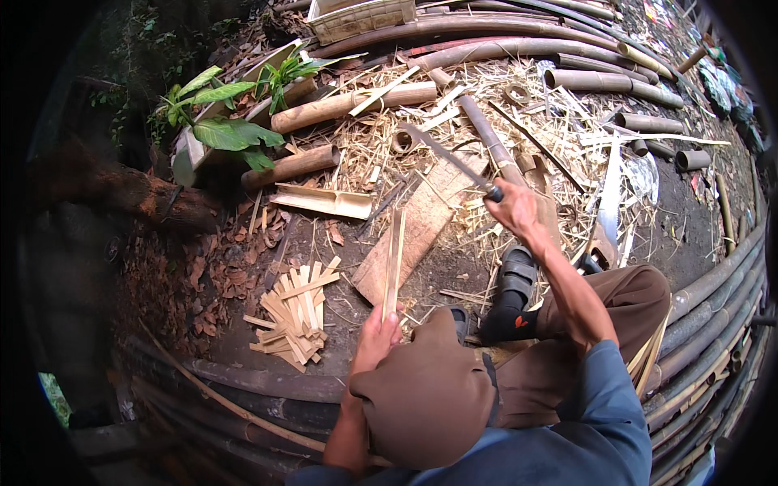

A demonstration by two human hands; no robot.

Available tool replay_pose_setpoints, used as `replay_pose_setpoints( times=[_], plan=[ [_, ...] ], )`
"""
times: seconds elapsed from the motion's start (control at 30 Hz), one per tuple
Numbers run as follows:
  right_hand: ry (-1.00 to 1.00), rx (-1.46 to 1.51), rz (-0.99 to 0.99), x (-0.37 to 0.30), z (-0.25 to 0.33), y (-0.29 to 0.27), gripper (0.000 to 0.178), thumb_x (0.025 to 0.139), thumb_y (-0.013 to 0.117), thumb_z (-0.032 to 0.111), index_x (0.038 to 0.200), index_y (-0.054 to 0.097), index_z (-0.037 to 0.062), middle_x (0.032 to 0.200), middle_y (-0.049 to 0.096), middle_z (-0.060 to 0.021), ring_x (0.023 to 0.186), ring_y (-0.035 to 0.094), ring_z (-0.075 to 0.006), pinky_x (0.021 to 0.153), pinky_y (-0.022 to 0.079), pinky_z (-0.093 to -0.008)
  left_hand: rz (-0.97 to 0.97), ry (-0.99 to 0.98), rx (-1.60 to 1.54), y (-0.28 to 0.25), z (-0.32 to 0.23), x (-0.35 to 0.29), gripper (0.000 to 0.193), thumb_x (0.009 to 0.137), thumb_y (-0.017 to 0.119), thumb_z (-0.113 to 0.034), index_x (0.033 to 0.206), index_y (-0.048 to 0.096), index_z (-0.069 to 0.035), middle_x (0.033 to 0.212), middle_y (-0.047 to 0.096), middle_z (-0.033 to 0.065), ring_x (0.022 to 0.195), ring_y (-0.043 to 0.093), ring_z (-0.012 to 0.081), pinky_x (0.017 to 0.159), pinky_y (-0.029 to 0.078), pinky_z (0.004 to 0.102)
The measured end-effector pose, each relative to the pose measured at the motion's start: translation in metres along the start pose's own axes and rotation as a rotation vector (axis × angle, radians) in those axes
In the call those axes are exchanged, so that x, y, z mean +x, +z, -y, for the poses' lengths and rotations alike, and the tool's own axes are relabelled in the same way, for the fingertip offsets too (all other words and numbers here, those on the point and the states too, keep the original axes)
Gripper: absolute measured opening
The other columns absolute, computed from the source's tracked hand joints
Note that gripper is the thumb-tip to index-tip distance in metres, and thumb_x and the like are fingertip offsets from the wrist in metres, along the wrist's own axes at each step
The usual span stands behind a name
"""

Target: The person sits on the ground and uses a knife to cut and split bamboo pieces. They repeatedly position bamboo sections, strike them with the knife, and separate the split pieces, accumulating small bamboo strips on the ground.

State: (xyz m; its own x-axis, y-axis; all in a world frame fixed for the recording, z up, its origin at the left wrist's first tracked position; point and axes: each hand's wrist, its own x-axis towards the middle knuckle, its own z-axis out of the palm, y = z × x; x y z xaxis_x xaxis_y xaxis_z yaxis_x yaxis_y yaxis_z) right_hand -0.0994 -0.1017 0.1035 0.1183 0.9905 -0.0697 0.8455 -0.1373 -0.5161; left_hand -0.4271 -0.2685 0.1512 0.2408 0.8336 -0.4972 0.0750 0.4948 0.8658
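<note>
My left hand is closed round the lower end of a split bamboo strip, which points away from me over a worn wooden block. In my right hand is the dark handle of a long-bladed knife. Its blade slants up and to the left, above the block and apart from the strip. A loose pile of pale bamboo slats lies on the ground to the left of my left hand.
Bamboo shavings cover the ground ahead. A handsaw lies right of my sandalled foot. Cut bamboo lengths, a half-split piece and a pale crate lie farther off. Bamboo poles run along the right.
</note>
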Motion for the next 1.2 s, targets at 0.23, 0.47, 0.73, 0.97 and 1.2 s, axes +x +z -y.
replay_pose_setpoints(
  times=[0.23, 0.47, 0.73, 0.97, 1.2],
  plan=[
    [-0.452, -0.151, -0.087, -0.026, 0.026, 0.03, 0.021, 0.084, 0.064, 0.028, 0.078, 0.056, 0.0099, 0.047, 0.046, 0.0002, 0.037, 0.038, -0.0103, 0.032, 0.03, -0.0344, -0.004, -0.018, 0.061, 0.02, -0.033, 0.019, 0.027, 0.105, 0.042, -0.025, 0.123, 0.049, -0.006, 0.065, 0.042, -0.0032, 0.054, 0.039, 0.0041, 0.049, 0.034, 0.0203],
    [0.017, 0.164, -0.105, 0.005, -0.027, -0.025, 0.015, 0.085, 0.058, 0.02, 0.091, 0.062, 0.0073, 0.054, 0.049, -0.0022, 0.04, 0.04, -0.0105, 0.034, 0.036, -0.031, -0.167, 0.087, 0.042, -0.01, 0.024, 0.0, 0.03, 0.103, 0.047, -0.026, 0.123, 0.05, -0.004, 0.067, 0.042, -0.0024, 0.061, 0.045, 0.0057, 0.056, 0.042, 0.0222],
    [-0.683, 0.028, -0.081, -0.074, 0.04, 0.038, 0.016, 0.084, 0.062, 0.028, 0.08, 0.056, 0.0138, 0.047, 0.05, -0.0015, 0.036, 0.043, -0.0126, 0.033, 0.034, -0.0335, -0.193, -0.007, -0.054, 0.019, -0.045, 0.063, 0.019, 0.097, 0.057, -0.02, 0.103, 0.046, -0.005, 0.064, 0.044, -0.0006, 0.045, 0.043, 0.0069, 0.035, 0.033, 0.0233],
    [0.047, 0.117, 0.008, -0.003, -0.008, -0.001, 0.012, 0.086, 0.059, 0.02, 0.087, 0.061, 0.0076, 0.052, 0.051, -0.0019, 0.037, 0.042, -0.0119, 0.033, 0.039, -0.0326, -0.116, 0.115, 0.071, 0.01, -0.012, 0.011, 0.023, 0.097, 0.057, -0.016, 0.114, 0.051, -0.001, 0.068, 0.055, 0.0014, 0.05, 0.048, 0.0065, 0.045, 0.041, 0.0246],
    [-0.459, 0.001, 0.056, -0.063, 0.037, 0.016, 0.016, 0.083, 0.066, 0.026, 0.087, 0.06, 0.0115, 0.051, 0.056, -0.0044, 0.04, 0.05, -0.0149, 0.034, 0.038, -0.0352, -0.224, 0.124, 0.163, 0.014, -0.019, 0.064, 0.03, 0.098, 0.054, -0.014, 0.126, 0.055, -0.003, 0.064, 0.047, -0.0019, 0.049, 0.041, 0.0056, 0.045, 0.035, 0.0231]
  ],
)
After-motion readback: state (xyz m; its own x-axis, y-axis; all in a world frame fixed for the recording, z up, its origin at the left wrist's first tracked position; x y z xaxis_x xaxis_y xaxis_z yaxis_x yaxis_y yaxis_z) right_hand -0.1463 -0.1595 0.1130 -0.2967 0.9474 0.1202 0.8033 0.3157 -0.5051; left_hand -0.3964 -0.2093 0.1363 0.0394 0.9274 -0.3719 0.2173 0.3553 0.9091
